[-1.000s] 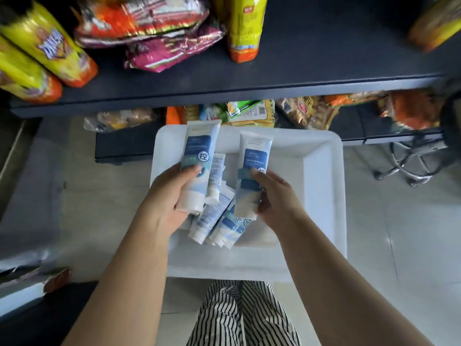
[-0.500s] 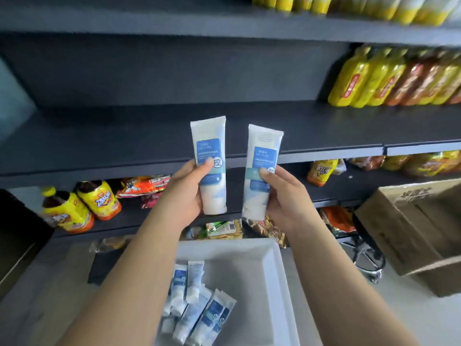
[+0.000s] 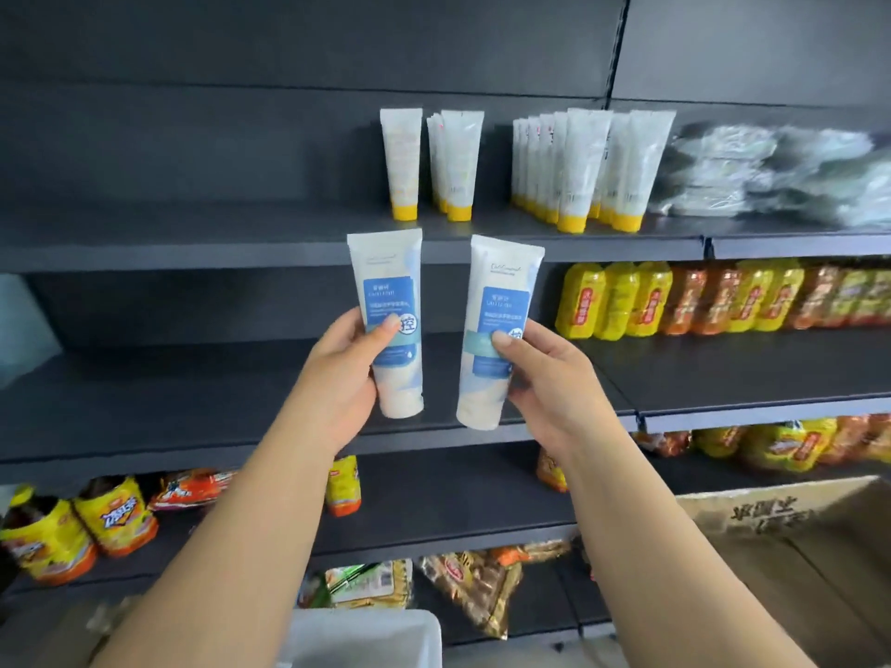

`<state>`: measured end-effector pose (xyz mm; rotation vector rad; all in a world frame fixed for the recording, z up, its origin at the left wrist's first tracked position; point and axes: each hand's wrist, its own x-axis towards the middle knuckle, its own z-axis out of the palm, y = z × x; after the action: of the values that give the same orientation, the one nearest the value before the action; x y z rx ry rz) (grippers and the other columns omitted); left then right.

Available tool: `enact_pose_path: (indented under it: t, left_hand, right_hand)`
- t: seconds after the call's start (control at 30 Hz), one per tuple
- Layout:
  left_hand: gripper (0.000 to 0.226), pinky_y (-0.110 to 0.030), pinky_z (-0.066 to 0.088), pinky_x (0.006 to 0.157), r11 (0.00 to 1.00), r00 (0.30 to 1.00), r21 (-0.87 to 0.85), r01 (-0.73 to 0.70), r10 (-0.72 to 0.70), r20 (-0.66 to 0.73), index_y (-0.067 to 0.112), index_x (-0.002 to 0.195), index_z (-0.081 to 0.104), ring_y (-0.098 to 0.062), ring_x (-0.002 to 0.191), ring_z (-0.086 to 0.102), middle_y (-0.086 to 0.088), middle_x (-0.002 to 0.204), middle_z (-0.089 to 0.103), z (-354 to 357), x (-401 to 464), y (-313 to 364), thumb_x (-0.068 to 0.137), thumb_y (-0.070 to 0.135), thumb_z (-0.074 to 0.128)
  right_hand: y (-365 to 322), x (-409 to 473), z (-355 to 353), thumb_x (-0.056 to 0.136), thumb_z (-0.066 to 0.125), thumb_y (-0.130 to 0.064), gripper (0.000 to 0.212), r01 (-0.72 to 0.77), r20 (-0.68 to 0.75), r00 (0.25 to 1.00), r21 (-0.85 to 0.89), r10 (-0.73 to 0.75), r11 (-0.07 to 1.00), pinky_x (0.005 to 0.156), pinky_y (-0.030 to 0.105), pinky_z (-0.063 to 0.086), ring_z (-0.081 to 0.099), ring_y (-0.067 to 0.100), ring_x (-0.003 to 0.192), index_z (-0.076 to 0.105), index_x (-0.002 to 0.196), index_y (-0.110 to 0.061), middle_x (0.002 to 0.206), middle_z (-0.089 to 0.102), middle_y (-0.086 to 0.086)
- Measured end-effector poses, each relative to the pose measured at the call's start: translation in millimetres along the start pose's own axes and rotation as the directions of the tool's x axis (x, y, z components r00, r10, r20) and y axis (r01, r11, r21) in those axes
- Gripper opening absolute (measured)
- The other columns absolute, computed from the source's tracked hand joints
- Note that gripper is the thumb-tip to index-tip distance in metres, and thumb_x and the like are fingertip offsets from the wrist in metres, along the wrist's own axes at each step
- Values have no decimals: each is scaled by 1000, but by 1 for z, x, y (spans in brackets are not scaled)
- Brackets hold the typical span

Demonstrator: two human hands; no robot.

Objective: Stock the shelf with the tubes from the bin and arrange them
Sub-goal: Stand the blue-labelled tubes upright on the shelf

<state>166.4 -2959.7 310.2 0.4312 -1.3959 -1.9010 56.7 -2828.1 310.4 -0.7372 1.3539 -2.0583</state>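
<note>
My left hand (image 3: 340, 378) grips a white tube with a blue label (image 3: 389, 282), cap end down. My right hand (image 3: 545, 378) grips a matching tube (image 3: 501, 291) the same way. Both tubes are upright and raised in front of the dark shelving, just below the upper shelf (image 3: 193, 233). On that shelf stand several white tubes with yellow caps (image 3: 578, 171), cap down, in two groups. The white bin (image 3: 366, 634) shows only as a rim at the bottom edge; its contents are hidden.
Clear-wrapped packs (image 3: 781, 171) lie at the right of the upper shelf. Yellow and orange bottles (image 3: 675, 296) line the shelf below on the right. Snack bags (image 3: 111, 518) fill the lower shelves. A cardboard box (image 3: 795, 561) stands at lower right.
Both hands have lifted the two tubes out of the bin and up to the level of the upper shelf. The view has tilted up from the bin to the shelves.
</note>
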Motion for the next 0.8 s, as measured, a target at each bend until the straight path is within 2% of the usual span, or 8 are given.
enact_pose_path:
  t: [0.07,0.23,0.33,0.57,0.67,0.8]
  left_hand:
    - [18,-31,51,81,1000,1000,5,-17,17,-19,15,106,61,-14,92,64,-1,102,67,25,4,-3,90,13,52]
    - [18,-30,50,82,996,995,53,-76,79,-57,17,101,64,-13,92,65,2,99,69,62,15,0,89,8,53]
    - [18,-26,54,78,990,990,70,-123,127,-54,18,97,64,-9,84,67,6,89,72,72,26,8,90,8,51]
    - [17,-27,54,73,967,973,122,-224,230,-32,19,94,65,-10,77,67,9,82,72,74,76,33,91,9,51]
    - [19,-22,57,70,956,961,114,-270,275,-24,19,95,66,-7,79,68,9,84,73,71,106,42,91,8,51]
    - [19,-22,57,69,946,953,134,-296,301,-18,20,94,65,-5,78,69,10,85,73,63,146,53,92,8,51]
  right_hand:
    - [-15,9,-22,89,56,-7,18,9,37,999,-2,-9,1000,62,20,55,69,4,73,68,95,-19,85,74,-8]
    - [-38,29,-55,88,56,-6,19,12,108,994,12,-13,1000,64,21,56,69,3,72,67,93,-20,81,74,-10]
    - [-44,44,-61,88,56,-6,19,17,135,991,28,-21,999,64,20,55,69,3,73,67,95,-20,83,74,-9]
    - [-56,99,-49,89,55,-5,19,41,181,982,27,-46,999,62,20,54,68,4,70,67,93,-20,82,73,-8]
    - [-66,130,-40,89,54,-4,19,83,209,974,19,-85,996,60,20,54,67,5,68,67,93,-18,79,72,-8]
    - [-79,173,-20,89,54,-3,19,129,240,962,22,-130,991,68,25,56,66,7,72,67,96,-15,83,72,-6]
